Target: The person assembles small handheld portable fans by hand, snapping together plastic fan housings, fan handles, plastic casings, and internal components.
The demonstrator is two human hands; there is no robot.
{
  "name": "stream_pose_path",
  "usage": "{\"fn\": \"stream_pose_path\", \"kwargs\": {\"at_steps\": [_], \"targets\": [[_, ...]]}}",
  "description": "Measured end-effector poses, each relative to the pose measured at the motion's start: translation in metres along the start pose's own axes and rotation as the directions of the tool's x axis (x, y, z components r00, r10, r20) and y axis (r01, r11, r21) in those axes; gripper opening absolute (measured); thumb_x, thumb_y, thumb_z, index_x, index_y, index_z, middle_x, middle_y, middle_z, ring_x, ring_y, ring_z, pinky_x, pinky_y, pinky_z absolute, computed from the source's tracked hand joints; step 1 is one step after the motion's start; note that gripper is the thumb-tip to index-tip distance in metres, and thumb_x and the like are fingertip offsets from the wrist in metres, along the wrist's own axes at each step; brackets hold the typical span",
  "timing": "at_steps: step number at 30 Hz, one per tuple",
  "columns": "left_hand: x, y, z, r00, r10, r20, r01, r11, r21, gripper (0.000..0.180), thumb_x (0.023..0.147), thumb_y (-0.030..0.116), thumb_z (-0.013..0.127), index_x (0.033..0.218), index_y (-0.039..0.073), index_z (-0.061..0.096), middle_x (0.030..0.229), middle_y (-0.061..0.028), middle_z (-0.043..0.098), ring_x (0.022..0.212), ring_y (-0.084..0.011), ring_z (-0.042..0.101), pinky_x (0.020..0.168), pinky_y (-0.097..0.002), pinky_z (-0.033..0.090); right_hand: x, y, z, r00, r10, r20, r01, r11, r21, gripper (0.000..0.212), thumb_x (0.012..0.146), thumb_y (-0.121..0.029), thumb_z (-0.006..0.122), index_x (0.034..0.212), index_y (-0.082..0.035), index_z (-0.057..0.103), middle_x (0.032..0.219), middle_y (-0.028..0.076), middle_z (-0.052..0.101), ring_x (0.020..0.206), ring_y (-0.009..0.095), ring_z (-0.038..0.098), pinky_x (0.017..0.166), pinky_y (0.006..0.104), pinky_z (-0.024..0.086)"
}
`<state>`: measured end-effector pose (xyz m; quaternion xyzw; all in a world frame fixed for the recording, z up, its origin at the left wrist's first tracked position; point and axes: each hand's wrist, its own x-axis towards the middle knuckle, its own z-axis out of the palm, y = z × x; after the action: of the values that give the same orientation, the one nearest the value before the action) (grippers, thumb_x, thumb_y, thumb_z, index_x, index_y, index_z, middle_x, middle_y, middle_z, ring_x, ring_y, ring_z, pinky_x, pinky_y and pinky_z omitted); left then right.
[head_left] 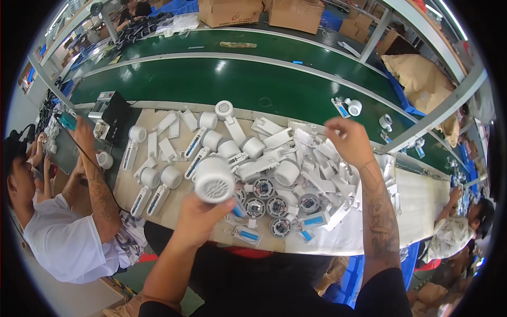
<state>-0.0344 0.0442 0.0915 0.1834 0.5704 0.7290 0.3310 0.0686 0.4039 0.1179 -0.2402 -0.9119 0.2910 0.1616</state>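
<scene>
My left hand (198,219) is closed around a white round-headed device (214,182) and holds it up over the near edge of the table. Its slotted grille faces me, and a bit of blue shows beside my thumb. My right hand (351,140) is raised over the far side of the white parts pile (322,174), its fingers loosely bent and apart, with nothing visible in them. Just beyond it, a white round-headed piece with a blue strip (346,107) lies on the green conveyor. Round housings with dark insides (277,206) sit near the front of the pile.
Similar white units (171,177) cover the table's left part. The green conveyor (200,79) runs along the far side. A metal upright (438,116) stands at right. A co-worker (68,222) at left holds a teal tool (68,120); another (459,227) sits at far right.
</scene>
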Motion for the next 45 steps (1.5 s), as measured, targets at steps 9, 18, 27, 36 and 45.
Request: {"fn": "stream_pose_path", "kwargs": {"at_steps": [9, 18, 27, 36, 45], "targets": [[0.004, -0.004, -0.010, 0.984, -0.177, -0.028, 0.173, 0.979, -0.109, 0.033, 0.094, 0.023, 0.068, 0.118, 0.001, 0.067, 0.098, -0.0015, 0.068, 0.067, -0.0050, 0.048, 0.057, -0.0212, 0.036, -0.019, 0.119, 0.046, 1.000, -0.006, 0.015, 0.013, 0.829, -0.560, 0.024, 0.082, -0.025, 0.072, 0.093, -0.004, 0.070, 0.087, 0.017, 0.071, 0.086, 0.039, 0.067, 0.079, 0.0480, 0.052], [0.015, -0.009, 0.012, 0.992, -0.034, 0.119, 0.066, 0.958, -0.278, 0.052, 0.103, 0.039, 0.051, 0.133, -0.003, 0.056, 0.129, -0.0137, 0.063, 0.082, -0.0085, 0.054, 0.069, -0.0235, 0.044, -0.104, -0.083, 0.052, 0.997, -0.071, -0.037, 0.080, 0.862, 0.500, 0.019, 0.087, -0.008, 0.073, 0.106, -0.002, 0.070, 0.079, 0.007, 0.069, 0.072, 0.012, 0.062, 0.069, 0.0280, 0.049], [0.013, -0.002, 0.047, 0.998, -0.025, 0.060, 0.039, 0.966, -0.254, 0.038, 0.099, 0.019, 0.062, 0.131, -0.001, 0.059, 0.112, -0.0048, 0.067, 0.080, -0.0055, 0.056, 0.070, -0.0223, 0.046, -0.113, -0.121, 0.076, 0.999, 0.008, 0.040, -0.031, 0.767, 0.641, 0.019, 0.086, -0.008, 0.075, 0.102, 0.000, 0.069, 0.085, 0.009, 0.072, 0.080, 0.017, 0.070, 0.074, 0.0264, 0.051], [0.004, 0.001, 0.034, 0.999, 0.034, -0.033, -0.041, 0.974, -0.224, 0.039, 0.097, 0.014, 0.066, 0.133, 0.000, 0.057, 0.114, -0.0061, 0.068, 0.067, -0.0029, 0.049, 0.059, -0.0203, 0.041, -0.118, -0.113, 0.080, 0.926, -0.128, -0.356, 0.261, 0.896, 0.358, 0.033, 0.082, -0.014, 0.080, 0.107, 0.000, 0.064, 0.097, 0.011, 0.066, 0.085, 0.016, 0.062, 0.078, 0.0285, 0.050], [0.003, 0.001, 0.003, 1.000, 0.007, -0.013, -0.011, 0.943, -0.332, 0.035, 0.097, 0.013, 0.065, 0.129, 0.000, 0.060, 0.111, -0.0058, 0.070, 0.069, -0.0026, 0.053, 0.057, -0.0200, 0.043, -0.127, -0.109, 0.110, 0.959, -0.104, 0.262, -0.098, 0.748, 0.657, 0.021, 0.089, -0.019, 0.074, 0.092, 0.001, 0.070, 0.073, 0.006, 0.067, 0.064, 0.010, 0.058, 0.061, 0.0255, 0.047]]}}
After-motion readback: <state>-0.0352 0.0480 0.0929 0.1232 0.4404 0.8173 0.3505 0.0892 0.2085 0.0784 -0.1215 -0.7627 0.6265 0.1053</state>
